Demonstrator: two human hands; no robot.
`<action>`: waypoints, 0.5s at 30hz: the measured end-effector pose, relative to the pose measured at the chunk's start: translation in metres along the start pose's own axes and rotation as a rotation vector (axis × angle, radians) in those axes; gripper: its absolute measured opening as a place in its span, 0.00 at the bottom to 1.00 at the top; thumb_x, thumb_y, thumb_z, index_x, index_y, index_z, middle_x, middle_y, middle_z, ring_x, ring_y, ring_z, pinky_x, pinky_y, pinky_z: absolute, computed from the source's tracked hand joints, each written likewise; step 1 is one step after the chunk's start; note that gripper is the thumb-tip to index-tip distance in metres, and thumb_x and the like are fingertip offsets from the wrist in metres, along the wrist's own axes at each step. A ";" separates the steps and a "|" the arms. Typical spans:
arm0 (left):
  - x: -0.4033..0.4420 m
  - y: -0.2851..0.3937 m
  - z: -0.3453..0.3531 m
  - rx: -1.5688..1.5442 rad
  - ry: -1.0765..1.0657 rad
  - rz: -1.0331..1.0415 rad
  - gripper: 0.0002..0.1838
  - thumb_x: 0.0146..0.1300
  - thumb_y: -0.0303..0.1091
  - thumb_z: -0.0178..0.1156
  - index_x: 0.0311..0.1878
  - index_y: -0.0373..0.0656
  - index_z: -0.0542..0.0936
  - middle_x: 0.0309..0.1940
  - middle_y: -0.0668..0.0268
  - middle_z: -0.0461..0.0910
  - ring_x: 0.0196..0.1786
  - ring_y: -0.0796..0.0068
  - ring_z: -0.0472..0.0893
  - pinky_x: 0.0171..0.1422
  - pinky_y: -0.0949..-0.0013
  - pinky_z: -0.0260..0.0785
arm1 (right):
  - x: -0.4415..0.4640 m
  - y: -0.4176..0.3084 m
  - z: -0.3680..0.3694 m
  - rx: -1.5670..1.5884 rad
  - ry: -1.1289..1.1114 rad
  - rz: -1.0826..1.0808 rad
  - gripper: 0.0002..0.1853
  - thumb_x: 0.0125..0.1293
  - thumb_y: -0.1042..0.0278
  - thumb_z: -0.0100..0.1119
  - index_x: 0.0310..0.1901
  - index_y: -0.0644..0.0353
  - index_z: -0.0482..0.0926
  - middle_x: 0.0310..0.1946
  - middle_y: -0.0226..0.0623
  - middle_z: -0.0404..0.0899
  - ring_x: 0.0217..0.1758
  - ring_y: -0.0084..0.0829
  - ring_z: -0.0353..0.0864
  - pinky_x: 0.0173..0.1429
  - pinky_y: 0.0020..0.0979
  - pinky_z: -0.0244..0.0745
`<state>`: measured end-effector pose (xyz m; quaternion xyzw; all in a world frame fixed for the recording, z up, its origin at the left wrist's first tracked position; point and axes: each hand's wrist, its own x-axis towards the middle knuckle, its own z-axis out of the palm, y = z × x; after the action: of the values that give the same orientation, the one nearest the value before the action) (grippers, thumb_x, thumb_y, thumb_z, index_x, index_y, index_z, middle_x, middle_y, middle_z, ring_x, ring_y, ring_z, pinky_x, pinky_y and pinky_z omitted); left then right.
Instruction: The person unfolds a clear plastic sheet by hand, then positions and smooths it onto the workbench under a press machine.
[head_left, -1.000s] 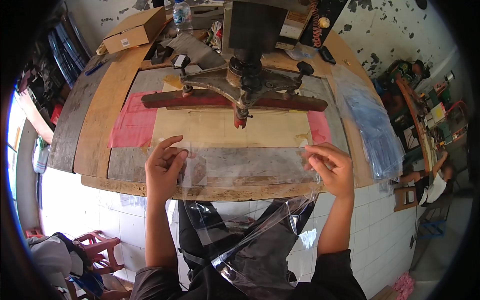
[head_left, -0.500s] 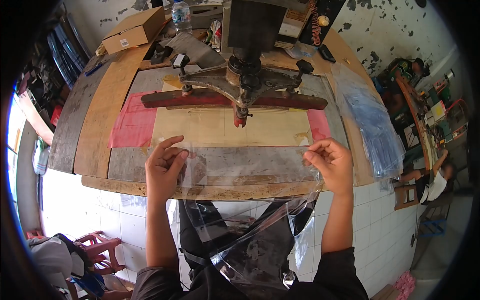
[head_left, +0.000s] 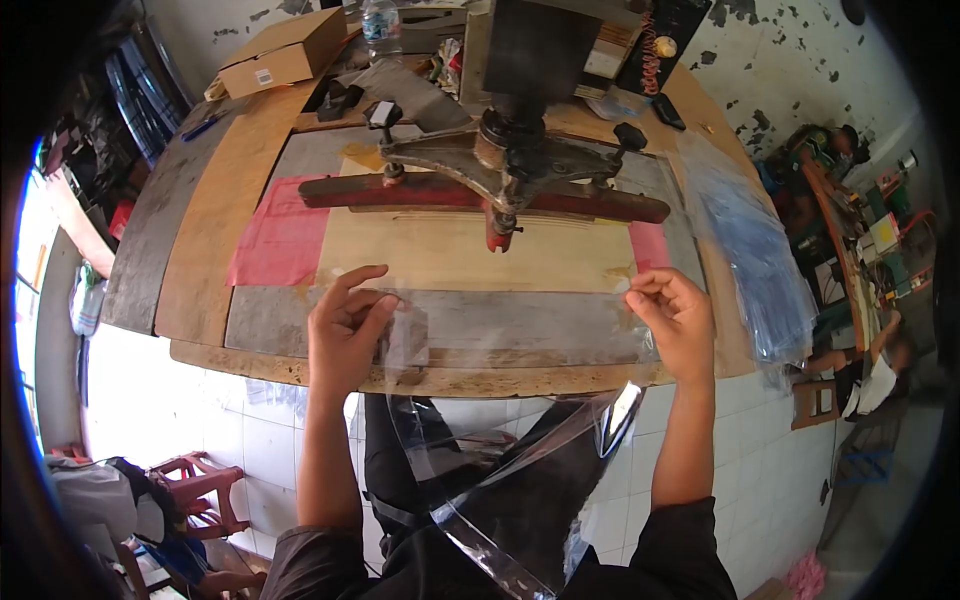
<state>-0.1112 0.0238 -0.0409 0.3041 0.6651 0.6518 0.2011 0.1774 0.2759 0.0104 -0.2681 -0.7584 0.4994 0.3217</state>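
Note:
A clear plastic sheet [head_left: 510, 470] is stretched between my two hands and hangs down over the table's front edge, above my lap. My left hand [head_left: 345, 340] pinches its left upper corner between thumb and finger, with the index finger raised. At the right upper corner, my right hand [head_left: 680, 325] is closed in a pinch on the same sheet. Just beyond the hands lies a cream-coloured board [head_left: 480, 265] with pink tape [head_left: 280, 235] at its sides. Above it hangs a press head with a long red bar [head_left: 420, 197], apart from both hands.
A stack of clear bluish plastic sheets [head_left: 760, 270] lies on the table's right side. At the back stand a cardboard box [head_left: 285, 55] and a water bottle [head_left: 381, 30]. A red stool [head_left: 200, 490] is at lower left. Other people sit at far right and lower left.
The view has shifted, so the table appears slightly farther right. My right fingertips have moved a little away from me, toward the board, with the sheet's corner. Both hands keep their pinch.

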 end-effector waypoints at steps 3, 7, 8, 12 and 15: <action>0.001 -0.001 0.001 0.016 0.007 0.014 0.19 0.72 0.24 0.66 0.65 0.36 0.79 0.36 0.65 0.90 0.30 0.87 0.79 0.36 0.79 0.71 | 0.005 0.008 0.008 0.070 0.022 0.041 0.07 0.73 0.78 0.66 0.49 0.67 0.82 0.38 0.33 0.87 0.41 0.21 0.85 0.48 0.25 0.80; 0.003 -0.001 0.005 0.068 -0.003 0.013 0.20 0.73 0.24 0.66 0.66 0.37 0.78 0.35 0.66 0.90 0.29 0.86 0.79 0.36 0.78 0.71 | 0.015 0.015 0.014 -0.019 0.027 0.103 0.09 0.71 0.78 0.67 0.50 0.67 0.82 0.38 0.33 0.88 0.40 0.21 0.85 0.47 0.25 0.78; 0.004 0.000 0.006 0.106 -0.005 0.023 0.20 0.73 0.24 0.66 0.66 0.38 0.78 0.34 0.65 0.89 0.29 0.85 0.80 0.35 0.77 0.71 | 0.020 0.019 0.014 -0.109 0.041 0.105 0.09 0.70 0.77 0.68 0.49 0.67 0.82 0.37 0.32 0.88 0.39 0.20 0.85 0.46 0.25 0.78; 0.007 0.006 0.011 0.316 -0.023 0.055 0.23 0.69 0.25 0.67 0.67 0.40 0.78 0.34 0.61 0.90 0.27 0.79 0.82 0.35 0.72 0.73 | 0.042 0.046 0.014 -0.258 0.040 0.079 0.09 0.68 0.77 0.71 0.47 0.66 0.84 0.35 0.33 0.88 0.36 0.20 0.84 0.44 0.26 0.78; 0.016 0.018 0.015 0.464 -0.024 0.162 0.23 0.69 0.26 0.67 0.66 0.41 0.77 0.31 0.58 0.88 0.26 0.71 0.83 0.35 0.66 0.73 | 0.062 0.053 0.014 -0.283 0.023 0.070 0.08 0.64 0.77 0.73 0.43 0.65 0.85 0.33 0.34 0.88 0.34 0.22 0.84 0.43 0.27 0.78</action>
<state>-0.1108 0.0453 -0.0225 0.4023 0.7680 0.4918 0.0810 0.1306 0.3318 -0.0293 -0.3426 -0.8079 0.3951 0.2716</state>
